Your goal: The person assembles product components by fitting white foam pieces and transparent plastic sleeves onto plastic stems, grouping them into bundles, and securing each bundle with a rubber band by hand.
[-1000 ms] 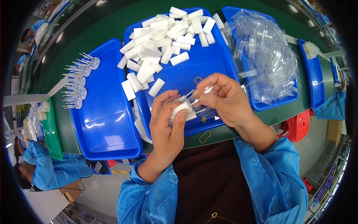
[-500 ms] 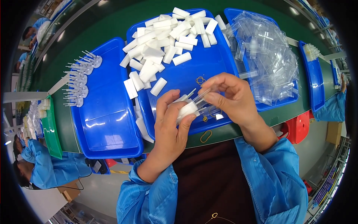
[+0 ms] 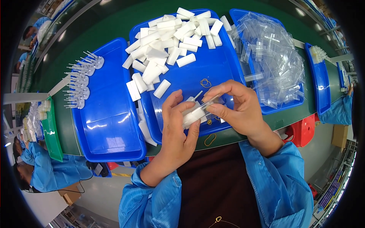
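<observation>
My left hand is closed round a white foam block, thumb below and fingers above. My right hand pinches a clear plastic sleeve between thumb and fingertips. The sleeve's near end meets the end of the foam; whether it is around it or beside it, I cannot tell. A thin translucent stem sticks up behind the foam. Both hands are over the front of the middle blue tray. White foam blocks are heaped toward its far left side.
Clear plastic sleeves fill a blue tray at right. The left blue tray carries rows of translucent stemmed parts. Rubber bands lie in the middle tray, another on the green table edge. Co-workers sit at both sides.
The clear sleeve has come down against the end of the foam block. My left hand has shifted slightly right, and my right hand slightly downward. The trays have not moved.
</observation>
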The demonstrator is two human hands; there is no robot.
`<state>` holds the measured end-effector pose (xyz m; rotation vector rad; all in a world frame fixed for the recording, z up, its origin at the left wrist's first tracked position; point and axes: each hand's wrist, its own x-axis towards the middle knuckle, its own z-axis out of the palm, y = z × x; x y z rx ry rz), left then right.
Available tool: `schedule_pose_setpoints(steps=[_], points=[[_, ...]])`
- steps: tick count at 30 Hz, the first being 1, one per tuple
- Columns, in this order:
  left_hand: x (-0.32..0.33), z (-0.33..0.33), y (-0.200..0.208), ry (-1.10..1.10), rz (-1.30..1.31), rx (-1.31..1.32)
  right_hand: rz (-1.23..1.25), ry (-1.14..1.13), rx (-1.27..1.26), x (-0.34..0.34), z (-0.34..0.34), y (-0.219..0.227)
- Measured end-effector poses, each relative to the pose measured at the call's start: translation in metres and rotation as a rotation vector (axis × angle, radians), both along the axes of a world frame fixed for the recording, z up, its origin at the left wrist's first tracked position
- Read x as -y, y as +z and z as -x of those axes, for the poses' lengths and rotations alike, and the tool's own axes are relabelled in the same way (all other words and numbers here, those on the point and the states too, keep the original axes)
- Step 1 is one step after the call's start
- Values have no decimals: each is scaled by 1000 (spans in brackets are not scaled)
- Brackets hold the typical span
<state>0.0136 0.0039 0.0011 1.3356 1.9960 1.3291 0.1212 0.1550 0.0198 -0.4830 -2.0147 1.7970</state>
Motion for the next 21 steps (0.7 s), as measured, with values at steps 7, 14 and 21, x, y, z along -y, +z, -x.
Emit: schedule_pose_setpoints(steps=[7,14,21], points=[[0,-1,-3,20,-197,12,-75,12,-91,2,-2,-12],[-2,-8,-17,4,-279,-62,-151,57,-36,12,1,-15],[-1,-5,-14,-28,-329,-91,-163,12,-62,19,-6,-14]])
